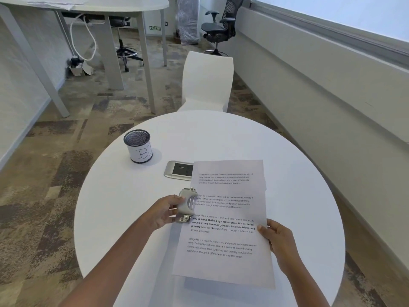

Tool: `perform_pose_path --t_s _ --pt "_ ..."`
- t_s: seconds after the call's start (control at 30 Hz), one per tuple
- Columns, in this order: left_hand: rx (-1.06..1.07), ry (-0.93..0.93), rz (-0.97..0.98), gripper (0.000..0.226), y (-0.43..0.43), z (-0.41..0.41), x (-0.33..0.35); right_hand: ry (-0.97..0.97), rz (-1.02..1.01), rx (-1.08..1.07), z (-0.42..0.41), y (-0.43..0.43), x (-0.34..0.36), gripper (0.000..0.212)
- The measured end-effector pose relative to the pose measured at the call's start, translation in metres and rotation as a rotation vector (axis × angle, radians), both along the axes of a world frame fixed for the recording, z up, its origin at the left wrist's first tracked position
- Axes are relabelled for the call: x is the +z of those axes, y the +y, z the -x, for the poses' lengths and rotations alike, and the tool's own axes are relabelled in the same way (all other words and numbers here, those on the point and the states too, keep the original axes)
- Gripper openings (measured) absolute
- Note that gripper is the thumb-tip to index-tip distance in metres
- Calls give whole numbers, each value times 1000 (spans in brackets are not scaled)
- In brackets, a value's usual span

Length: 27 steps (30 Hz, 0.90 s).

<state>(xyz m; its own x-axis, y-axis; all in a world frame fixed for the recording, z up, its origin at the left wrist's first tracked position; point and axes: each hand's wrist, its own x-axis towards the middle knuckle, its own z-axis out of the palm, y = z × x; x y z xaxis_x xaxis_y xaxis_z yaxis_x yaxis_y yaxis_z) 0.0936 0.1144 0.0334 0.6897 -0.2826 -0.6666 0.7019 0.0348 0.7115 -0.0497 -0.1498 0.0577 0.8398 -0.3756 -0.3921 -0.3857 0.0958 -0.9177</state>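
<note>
At the near side of the round white worktop (124,207), the left hand (164,212) is gripping a grey metal hole punch (187,204), its fingers curling round the body of the tool. The punch is sitting against the left long edge of a printed sheet of paper (225,220), about halfway along it, with the paper's edge lying at the mouth of the punch; whether the edge is sitting fully inside the slot is not clear. The right hand (278,242) is pinching the opposite long edge of the sheet, the thumb lying on top of the page and the fingers going underneath. The sheet is carrying four blocks of text, the third partly in bold, and its near end is casting a shadow on the worktop.

Just beyond the far left corner of the paper, a silver socket panel (179,170) with a dark centre is lying in the worktop, the sheet covering its right end. Farther left and well apart from the hands, a black mesh cup (138,146) with a white label marked "B" is standing upright. Beyond the far rim a white chair (207,82) is facing the worktop, and a dark office chair (219,27) is standing by the wall behind it. To the left, a grey desk (99,7) is standing over patterned carpet.
</note>
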Motion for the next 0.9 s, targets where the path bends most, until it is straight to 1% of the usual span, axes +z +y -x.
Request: perform_pose_path --t_s 0.1,0.37,0.53,0.8,0.9 --pt "-34 -1 8 14 0 3 1 12 -28 -19 5 -3 -1 20" --pt "-63 -21 -1 17 -5 7 2 40 -51 -17 10 -8 -1 19" --pt "-75 33 13 7 -4 8 1 48 -56 -16 12 -9 -2 19" --pt "-69 133 62 15 -7 6 8 54 -70 -19 12 -12 -2 21" --pt "-57 139 49 17 -8 5 9 54 -72 -19 11 -12 -2 21"
